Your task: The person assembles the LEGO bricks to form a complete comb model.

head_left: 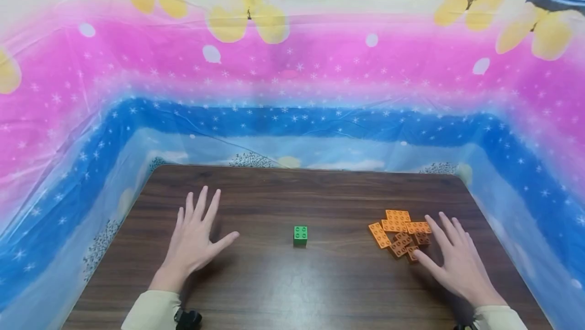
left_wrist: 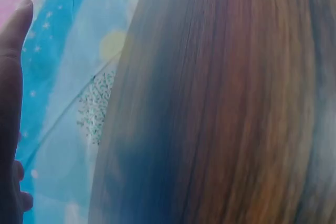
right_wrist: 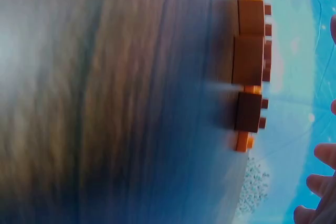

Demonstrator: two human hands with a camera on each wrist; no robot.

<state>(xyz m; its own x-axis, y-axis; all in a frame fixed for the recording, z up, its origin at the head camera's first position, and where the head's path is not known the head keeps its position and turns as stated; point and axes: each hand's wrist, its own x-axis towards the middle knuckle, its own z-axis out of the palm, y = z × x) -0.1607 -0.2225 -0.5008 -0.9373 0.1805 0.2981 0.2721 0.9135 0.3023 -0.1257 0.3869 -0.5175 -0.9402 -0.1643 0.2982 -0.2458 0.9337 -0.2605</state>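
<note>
In the head view my left hand (head_left: 194, 241) is spread over the left side of the table, holding nothing. A green two-by-two toy brick (head_left: 300, 236) stands near the table's middle, between my hands. On the right, my right hand (head_left: 459, 259) reaches with spread fingers beside a cluster of orange toy bricks (head_left: 396, 221) and brown toy bricks (head_left: 400, 244). Its thumb overlaps a small brown brick at the cluster's near edge. From the right wrist, the brown bricks (right_wrist: 249, 59) show side-on, studs up, with the fingertips (right_wrist: 317, 184) apart from them.
The dark wooden table (head_left: 256, 289) has its far edge against a hanging sheet (head_left: 292, 122) printed in blue and pink. That sheet also runs along both sides. Dark straps (head_left: 187, 319) sit at the wrists below pale sleeves (head_left: 153, 309).
</note>
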